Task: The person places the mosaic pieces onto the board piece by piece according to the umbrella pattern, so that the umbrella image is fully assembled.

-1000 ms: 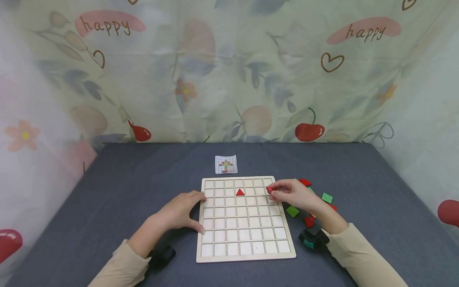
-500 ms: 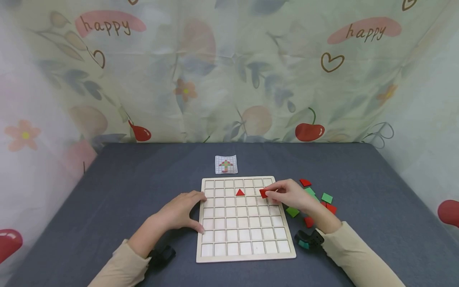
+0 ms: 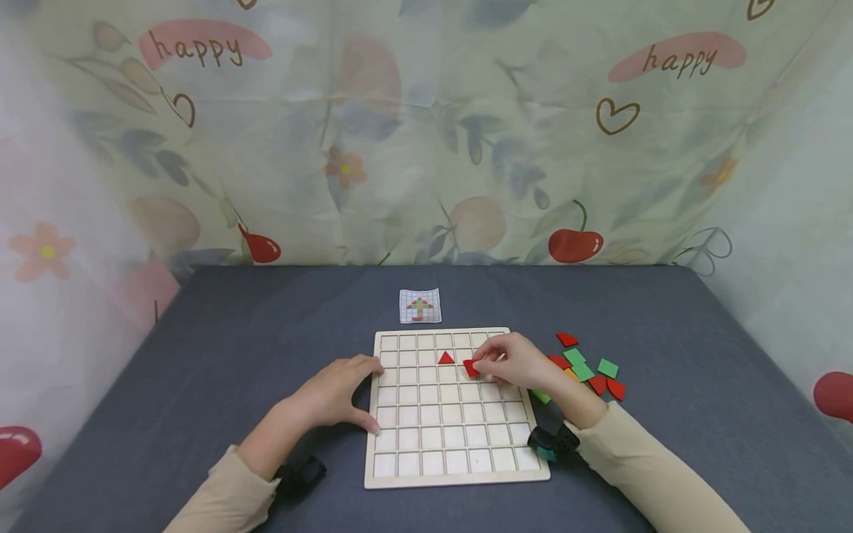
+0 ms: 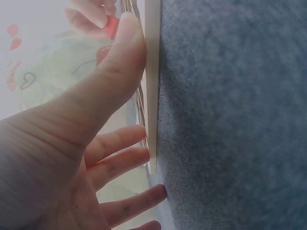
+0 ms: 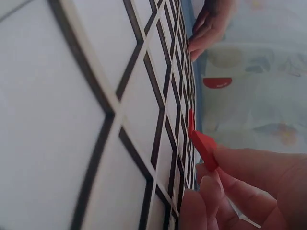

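My right hand (image 3: pixel 512 359) pinches a small flat red tile (image 3: pixel 470 368) between thumb and fingertips, over the upper right part of a pale wooden grid board (image 3: pixel 460 483). In the right wrist view the red tile (image 5: pixel 205 148) is tilted, close over the grid. Just left of it, a red triangle tile (image 3: pixel 446 357) lies in a cell of the second row. Along the board's left edge rests my left hand (image 3: pixel 333 392), thumb and fingers spread apart. The left wrist view shows its thumb (image 4: pixel 127 43) at the board's rim, with the fingers extended.
Right of the board lie several loose red and green tiles (image 3: pixel 607 368), partly behind my right forearm. A small pattern card (image 3: pixel 420 306) with a red and green arrow-like figure lies beyond the board's far edge. A patterned cloth (image 3: pixel 426 148) hangs behind the dark table.
My right hand has moved left over the board with the red tile, from the right edge towards the triangle tile. More loose tiles show now. My left hand has stayed in place.
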The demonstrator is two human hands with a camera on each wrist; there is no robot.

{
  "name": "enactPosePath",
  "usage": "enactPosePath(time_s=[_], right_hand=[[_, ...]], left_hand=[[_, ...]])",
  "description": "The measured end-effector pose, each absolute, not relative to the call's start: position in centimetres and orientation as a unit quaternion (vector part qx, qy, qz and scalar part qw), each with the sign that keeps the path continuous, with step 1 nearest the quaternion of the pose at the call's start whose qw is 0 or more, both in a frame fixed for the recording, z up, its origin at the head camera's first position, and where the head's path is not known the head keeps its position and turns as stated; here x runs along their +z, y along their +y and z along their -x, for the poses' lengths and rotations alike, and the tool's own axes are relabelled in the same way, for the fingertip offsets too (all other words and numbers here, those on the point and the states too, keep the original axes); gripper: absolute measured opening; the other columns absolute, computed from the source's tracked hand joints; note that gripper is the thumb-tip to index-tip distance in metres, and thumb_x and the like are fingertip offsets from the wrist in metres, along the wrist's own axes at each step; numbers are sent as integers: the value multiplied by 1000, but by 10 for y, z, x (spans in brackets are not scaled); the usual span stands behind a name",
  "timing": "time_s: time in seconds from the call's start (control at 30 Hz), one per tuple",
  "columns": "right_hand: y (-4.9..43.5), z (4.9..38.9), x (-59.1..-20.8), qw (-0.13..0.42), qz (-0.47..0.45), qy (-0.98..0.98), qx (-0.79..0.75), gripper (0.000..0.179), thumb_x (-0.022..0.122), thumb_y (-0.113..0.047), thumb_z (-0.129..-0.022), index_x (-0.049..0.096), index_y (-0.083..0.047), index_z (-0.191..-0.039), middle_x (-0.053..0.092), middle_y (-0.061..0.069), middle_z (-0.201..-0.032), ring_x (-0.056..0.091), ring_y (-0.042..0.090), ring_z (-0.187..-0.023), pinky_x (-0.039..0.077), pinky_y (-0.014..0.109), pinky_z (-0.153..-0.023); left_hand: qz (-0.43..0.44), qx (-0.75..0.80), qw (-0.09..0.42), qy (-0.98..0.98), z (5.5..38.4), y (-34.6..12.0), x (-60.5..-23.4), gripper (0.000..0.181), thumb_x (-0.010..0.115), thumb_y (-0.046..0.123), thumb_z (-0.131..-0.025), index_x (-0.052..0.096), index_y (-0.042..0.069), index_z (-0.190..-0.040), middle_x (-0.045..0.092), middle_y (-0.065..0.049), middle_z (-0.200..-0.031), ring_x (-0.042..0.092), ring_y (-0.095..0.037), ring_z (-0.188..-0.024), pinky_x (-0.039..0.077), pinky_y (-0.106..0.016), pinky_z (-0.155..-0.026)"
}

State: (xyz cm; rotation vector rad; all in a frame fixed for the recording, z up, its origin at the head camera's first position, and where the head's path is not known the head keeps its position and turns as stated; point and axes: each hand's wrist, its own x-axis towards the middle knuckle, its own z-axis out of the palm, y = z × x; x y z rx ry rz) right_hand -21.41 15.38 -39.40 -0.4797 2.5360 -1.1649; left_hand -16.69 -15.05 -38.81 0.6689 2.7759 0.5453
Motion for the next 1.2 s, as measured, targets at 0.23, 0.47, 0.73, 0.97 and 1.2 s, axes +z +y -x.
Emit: enactPosePath(time_s=[0.23,0.47,0.73,0.97,1.2], right_hand=[[145,213,-393,157,147,895,-391,10,67,-15,-85,69,-7,-91,60,3,-71,51,14,-52,42,25,-50],[139,213,-392,143,138,909,-366,7,68,-14,-84,68,-8,-88,59,3,-72,49,13,-58,40,25,-52],[135,213,-394,133,153,918,-339,5,68,-15,-84,67,-10,-82,58,0,-68,48,13,-59,39,25,-54],[131,210,-390,125,154,927,-317,8,71,-17,-82,67,-10,-81,57,0,-66,47,12,-60,38,24,-55],[130,210,-389,128,155,927,-315,8,72,-16,-80,67,-10,-81,57,0,-65,47,12,-58,38,23,-55]], left_hand=[[-226,188,118,949,167,-151,-388,85,83,45,-61,50,7,-129,48,-12,-137,46,-32,-126,36,-49,-105],[-225,188,120,949,167,-151,-388,86,83,45,-61,50,7,-130,48,-12,-137,46,-32,-126,36,-49,-105],[-225,188,119,949,167,-151,-388,86,83,45,-61,50,7,-130,48,-12,-137,46,-32,-126,36,-49,-105],[-231,186,118,948,167,-151,-389,85,83,45,-61,50,7,-130,48,-13,-137,46,-32,-125,36,-49,-105],[-236,187,115,947,167,-151,-389,85,83,45,-61,50,6,-129,49,-13,-137,46,-32,-125,36,-49,-105]])
